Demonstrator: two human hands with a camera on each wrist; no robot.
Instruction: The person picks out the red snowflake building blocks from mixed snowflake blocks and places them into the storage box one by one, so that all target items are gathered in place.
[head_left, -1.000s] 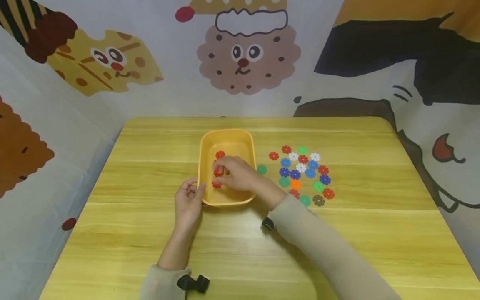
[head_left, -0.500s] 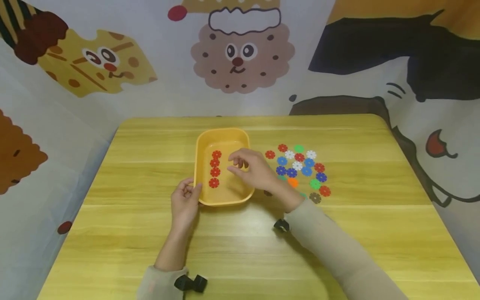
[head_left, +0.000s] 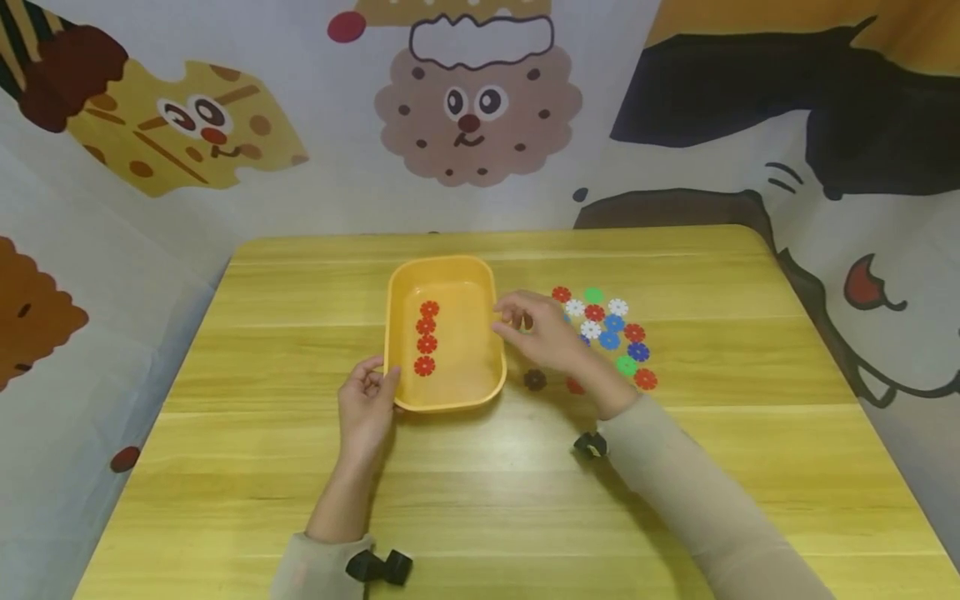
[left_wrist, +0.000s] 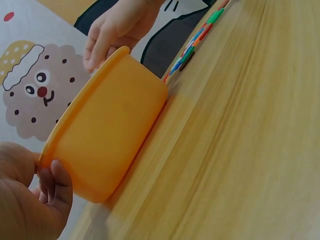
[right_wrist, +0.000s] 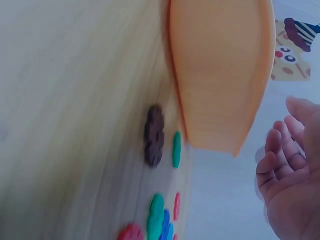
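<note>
A yellow plastic tray [head_left: 465, 375] stands on the table. Inside it, a column of several red snowflake discs [head_left: 426, 343] lies along the left side. My left hand [head_left: 365, 408] grips the tray's left rim near the front corner; in the left wrist view, the fingers [left_wrist: 61, 187] curl against its outer wall. My right hand [head_left: 543, 333] hovers by the right rim, above table level. Its fingers are loosely bent, and I see nothing held in the right wrist view, where the hand [right_wrist: 295, 180] is apart from the tray wall [right_wrist: 220, 75].
Loose snowflake discs in several colours lie right of the tray, such as a white disc [head_left: 591, 331], a red disc [head_left: 634, 332] and a brown disc [head_left: 535, 380]. My right hand and forearm hide some. A printed cloth [head_left: 337, 200] hangs behind the wooden table [head_left: 465, 517].
My right hand has moved right, from over the red discs inside the tray to beyond its right rim. The column of red discs is now uncovered. My left hand keeps its grip.
</note>
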